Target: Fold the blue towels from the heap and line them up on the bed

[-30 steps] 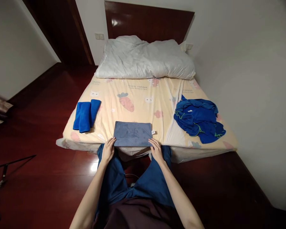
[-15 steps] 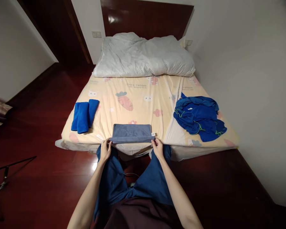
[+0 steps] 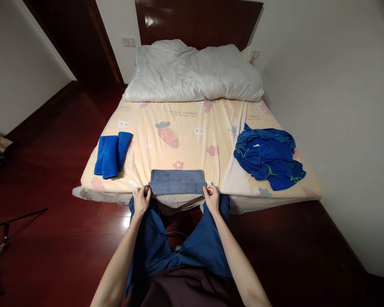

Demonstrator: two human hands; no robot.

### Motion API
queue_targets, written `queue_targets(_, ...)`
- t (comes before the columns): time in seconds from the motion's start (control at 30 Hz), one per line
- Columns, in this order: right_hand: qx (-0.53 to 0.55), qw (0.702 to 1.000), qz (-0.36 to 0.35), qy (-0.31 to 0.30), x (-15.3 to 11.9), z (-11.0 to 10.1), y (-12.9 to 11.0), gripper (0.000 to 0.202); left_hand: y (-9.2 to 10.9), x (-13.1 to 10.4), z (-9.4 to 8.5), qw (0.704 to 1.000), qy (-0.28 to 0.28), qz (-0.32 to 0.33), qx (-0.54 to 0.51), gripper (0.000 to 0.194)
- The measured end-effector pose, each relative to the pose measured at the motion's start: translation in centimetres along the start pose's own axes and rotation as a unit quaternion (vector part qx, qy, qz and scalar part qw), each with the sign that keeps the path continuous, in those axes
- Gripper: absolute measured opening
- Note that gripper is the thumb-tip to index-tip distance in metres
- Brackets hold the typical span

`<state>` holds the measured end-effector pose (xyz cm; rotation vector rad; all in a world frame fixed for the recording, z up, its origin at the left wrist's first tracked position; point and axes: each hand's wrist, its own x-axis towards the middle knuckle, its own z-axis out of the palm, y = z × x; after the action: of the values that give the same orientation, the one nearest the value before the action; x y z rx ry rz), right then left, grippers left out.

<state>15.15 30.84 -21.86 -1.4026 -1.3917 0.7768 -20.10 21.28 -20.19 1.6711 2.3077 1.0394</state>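
A grey-blue cloth (image 3: 177, 176) lies at the near edge of the bed, its front part folded over into a flat band. My left hand (image 3: 142, 200) pinches the left end of that band, and my right hand (image 3: 211, 199) pinches the right end beside a small white tag. Two folded bright blue cloths (image 3: 109, 155) rest side by side at the bed's left. On the right, a crumpled heap of blue cloth (image 3: 269, 155) with green edging spreads over the sheet.
The bed (image 3: 192, 140) has a cream sheet with carrot and rabbit prints. A bunched pale quilt (image 3: 195, 74) sits by the dark headboard (image 3: 198, 21). A thin black metal stand (image 3: 6, 234) is on the floor at left.
The folded-over band looks wider and covers more of the grey-blue cloth. The cloth's far edge sits slightly nearer to me. Both hands keep their pinch at its ends.
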Motion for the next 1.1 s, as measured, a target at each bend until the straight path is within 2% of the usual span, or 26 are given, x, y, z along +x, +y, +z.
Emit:
queue_targets(0.1, -0.065, 0.996, -0.042, 0.036, -0.3, 0.1, -0.5, 0.03, 0.4, -0.3, -0.3, 0.999, 0.002, 0.015, 0.03, 0.019)
queue_targets(0.2, -0.137, 0.979, -0.143, 0.039, -0.7, 0.0, -1.0, 0.02, 0.7, -0.6, -0.5, 0.998, 0.007, 0.05, 0.049, 0.02)
queue_targets(0.3, -0.19, 0.95, -0.241, -0.06, -1.0, -0.3, -1.5, 0.03, 0.9, -0.7, -0.6, 0.991, -0.046, 0.124, 0.019, 0.033)
queue_targets(0.4, -0.211, 0.926, -0.275, -0.148, -1.0, -0.6, -1.9, 0.042, 1.0, -0.4, -0.7, 0.981, -0.101, 0.167, -0.006, 0.045)
queue_targets(0.6, -0.219, 0.922, -0.265, -0.179, -0.2, -0.9, -1.9, 0.054, 1.0, 0.1, -0.9, 0.979, -0.115, 0.166, 0.001, 0.055)
queue_targets(0.83, -0.173, 0.943, -0.231, -0.164, 0.7, -0.6, -1.1, 0.055, 0.2, 1.0, -0.2, 0.981, -0.133, 0.135, -0.038, 0.074)
queue_targets(0.97, -0.12, 0.967, -0.164, -0.15, 1.5, -0.5, -0.7, 0.055, -0.5, 1.8, -0.1, 0.981, -0.124, 0.097, -0.113, 0.067)
queue_targets(1.1, -0.085, 0.982, -0.079, -0.149, 2.6, -0.5, -0.2, 0.049, -0.9, 2.6, -0.1, 0.983, -0.116, 0.046, -0.136, 0.05)
